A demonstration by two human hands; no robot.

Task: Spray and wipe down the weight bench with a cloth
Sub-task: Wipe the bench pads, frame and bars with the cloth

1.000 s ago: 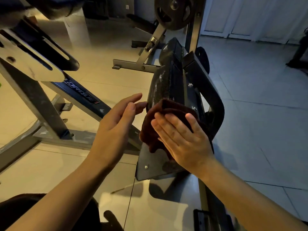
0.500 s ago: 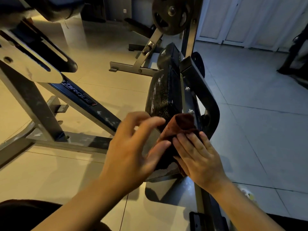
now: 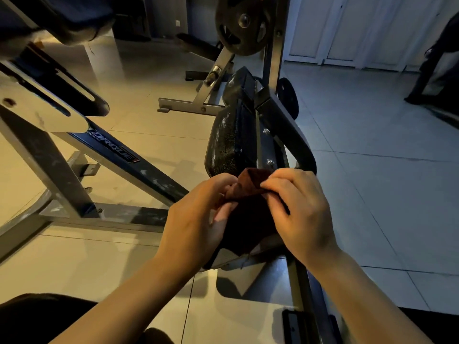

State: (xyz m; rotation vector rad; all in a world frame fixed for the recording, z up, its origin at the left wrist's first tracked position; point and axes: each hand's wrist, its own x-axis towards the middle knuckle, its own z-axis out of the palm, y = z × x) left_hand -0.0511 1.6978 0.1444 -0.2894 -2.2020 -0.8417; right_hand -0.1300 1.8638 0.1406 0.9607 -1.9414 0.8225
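**Both hands on the cloth, just below the bench pad**

Left hand (image 3: 196,219) curled round the left edge of the dark red cloth (image 3: 250,194), fingers bent inward and pinching the fabric. Right hand (image 3: 298,209) likewise curled, fingertips (image 3: 267,183) nipping the cloth's upper right fold. Cloth bunched and held up between the two, upper fold lit reddish brown, lower part hanging dark in shadow. Held in front of the lower end of the black weight bench pad (image 3: 228,140); impossible to say whether touching it. Pad tilted steeply on its edge, surface speckled and streaked with pale marks, bolted to a grey steel frame (image 3: 270,142). Behind the pad, a black weight plate (image 3: 238,23) on an upright post. To the left, a second frame with a slanted blue beam (image 3: 116,150) bearing lettering. Pale tiled floor (image 3: 372,170) all around.
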